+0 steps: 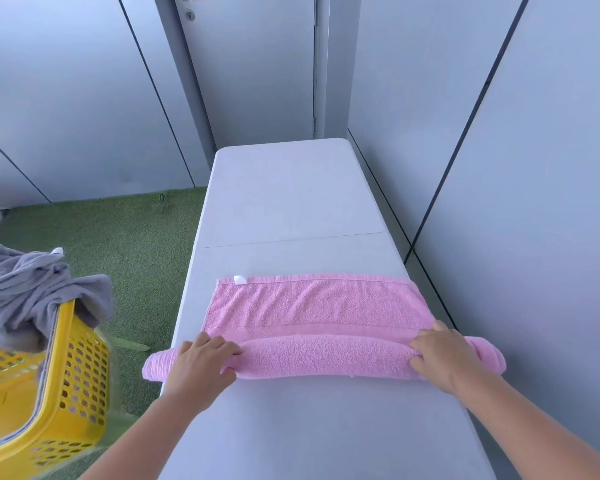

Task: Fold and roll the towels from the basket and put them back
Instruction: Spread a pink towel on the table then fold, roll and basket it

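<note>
My left hand (201, 362) and right hand (440, 358) both grip the rolled part of the pink towel (312, 306), fingers curled over the top of the roll, 1 hand near each end. The towel lies across the white folding table (291, 195), its near half rolled and its far half flat, with a white tag (239, 279) at the far left corner. To my left, a yellow basket (80, 368) holds a grey towel (25, 285) that spills over its rim.
</note>
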`<state>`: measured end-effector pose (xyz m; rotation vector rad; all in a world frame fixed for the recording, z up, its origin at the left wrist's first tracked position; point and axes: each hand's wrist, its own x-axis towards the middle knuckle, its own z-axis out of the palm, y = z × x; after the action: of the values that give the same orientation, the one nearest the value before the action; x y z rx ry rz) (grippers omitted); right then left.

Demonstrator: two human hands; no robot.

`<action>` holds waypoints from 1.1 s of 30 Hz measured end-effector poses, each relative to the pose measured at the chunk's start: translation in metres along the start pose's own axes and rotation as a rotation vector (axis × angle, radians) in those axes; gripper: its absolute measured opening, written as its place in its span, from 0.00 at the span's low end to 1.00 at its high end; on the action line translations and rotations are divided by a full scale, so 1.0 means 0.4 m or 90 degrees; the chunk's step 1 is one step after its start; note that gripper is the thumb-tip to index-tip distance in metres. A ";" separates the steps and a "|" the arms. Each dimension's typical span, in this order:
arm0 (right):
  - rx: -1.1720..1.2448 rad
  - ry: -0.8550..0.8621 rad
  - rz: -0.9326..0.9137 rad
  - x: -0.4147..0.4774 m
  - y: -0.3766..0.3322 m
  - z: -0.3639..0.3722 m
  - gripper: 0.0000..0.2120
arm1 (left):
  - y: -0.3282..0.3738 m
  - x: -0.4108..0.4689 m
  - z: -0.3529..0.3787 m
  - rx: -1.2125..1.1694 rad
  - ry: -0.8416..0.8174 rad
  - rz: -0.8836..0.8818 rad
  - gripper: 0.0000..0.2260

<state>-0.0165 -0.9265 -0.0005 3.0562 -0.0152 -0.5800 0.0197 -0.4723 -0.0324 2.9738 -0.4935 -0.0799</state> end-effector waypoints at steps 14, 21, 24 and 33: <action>0.143 0.067 -0.016 -0.018 0.013 0.024 0.16 | 0.005 0.010 0.000 -0.101 0.016 -0.028 0.13; 0.034 0.057 -0.035 -0.008 0.006 0.019 0.18 | -0.009 0.003 0.008 -0.004 -0.044 -0.006 0.23; 0.023 0.041 -0.013 -0.007 -0.002 0.007 0.05 | -0.001 0.009 0.008 0.011 -0.015 0.002 0.16; 0.172 0.096 0.017 -0.004 0.003 0.019 0.11 | 0.015 0.023 0.002 -0.028 0.028 -0.045 0.11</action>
<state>-0.0209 -0.9280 -0.0070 3.3473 -0.1427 -0.3726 0.0263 -0.4812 -0.0326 2.9424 -0.3761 -0.0309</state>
